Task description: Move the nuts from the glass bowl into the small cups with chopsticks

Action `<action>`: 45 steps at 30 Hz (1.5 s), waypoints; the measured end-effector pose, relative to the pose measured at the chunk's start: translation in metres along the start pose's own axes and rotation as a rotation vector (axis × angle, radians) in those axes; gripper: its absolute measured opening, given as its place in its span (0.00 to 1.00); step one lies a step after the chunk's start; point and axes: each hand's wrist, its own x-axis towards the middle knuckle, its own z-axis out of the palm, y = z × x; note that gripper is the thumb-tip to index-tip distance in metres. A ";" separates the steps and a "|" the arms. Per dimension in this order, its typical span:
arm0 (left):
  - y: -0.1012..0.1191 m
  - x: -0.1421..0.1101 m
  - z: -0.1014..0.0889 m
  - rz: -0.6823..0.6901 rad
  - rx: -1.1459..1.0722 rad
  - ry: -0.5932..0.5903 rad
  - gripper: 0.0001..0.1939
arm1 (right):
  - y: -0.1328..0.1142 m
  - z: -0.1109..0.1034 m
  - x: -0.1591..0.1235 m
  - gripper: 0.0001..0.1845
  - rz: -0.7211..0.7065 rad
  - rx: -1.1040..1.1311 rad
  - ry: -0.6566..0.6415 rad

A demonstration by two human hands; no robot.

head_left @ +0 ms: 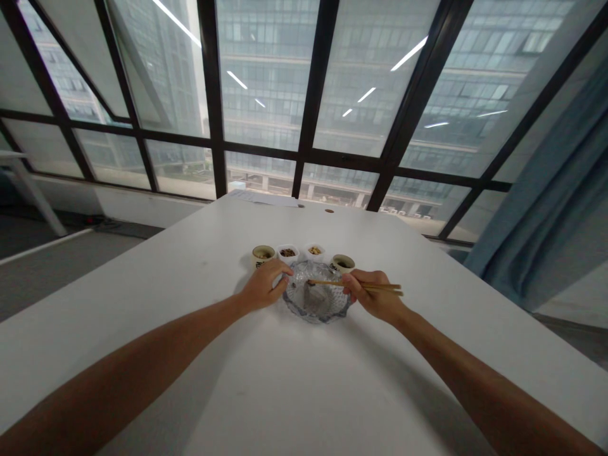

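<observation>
A clear glass bowl (317,304) stands on the white table (285,380) in front of me. My left hand (263,285) curls around the bowl's left rim. My right hand (373,292) is closed on a pair of wooden chopsticks (351,285), whose tips reach left over the inside of the bowl. Something small and greyish lies in the bowl; I cannot make out what it is.
Behind the bowl stand several small cups in a row: a beige cup (263,254), two white cups (287,253) (314,251) with brownish contents, and another beige cup (342,262). Papers (266,198) lie at the table's far edge. Large windows are beyond, a blue curtain (546,209) at right.
</observation>
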 end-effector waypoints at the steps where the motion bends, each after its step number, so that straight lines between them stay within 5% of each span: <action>1: 0.000 0.000 0.000 0.002 0.001 0.001 0.10 | -0.002 0.000 0.000 0.31 -0.019 -0.008 -0.013; 7: 0.002 0.001 0.000 -0.018 -0.002 -0.011 0.11 | -0.008 0.000 -0.003 0.31 -0.086 -0.048 0.019; 17: 0.002 0.001 0.000 -0.021 -0.002 -0.016 0.11 | 0.002 -0.003 -0.010 0.33 0.097 0.053 0.069; 31: 0.001 0.000 -0.001 0.006 -0.002 0.003 0.10 | 0.012 0.002 -0.001 0.33 0.157 0.149 0.112; 39: 0.000 0.000 -0.001 0.016 0.016 -0.002 0.10 | 0.004 0.000 -0.009 0.34 0.282 0.435 0.384; 45: 0.000 0.000 -0.001 -0.015 0.029 -0.010 0.10 | 0.007 -0.006 -0.013 0.34 0.342 0.569 0.468</action>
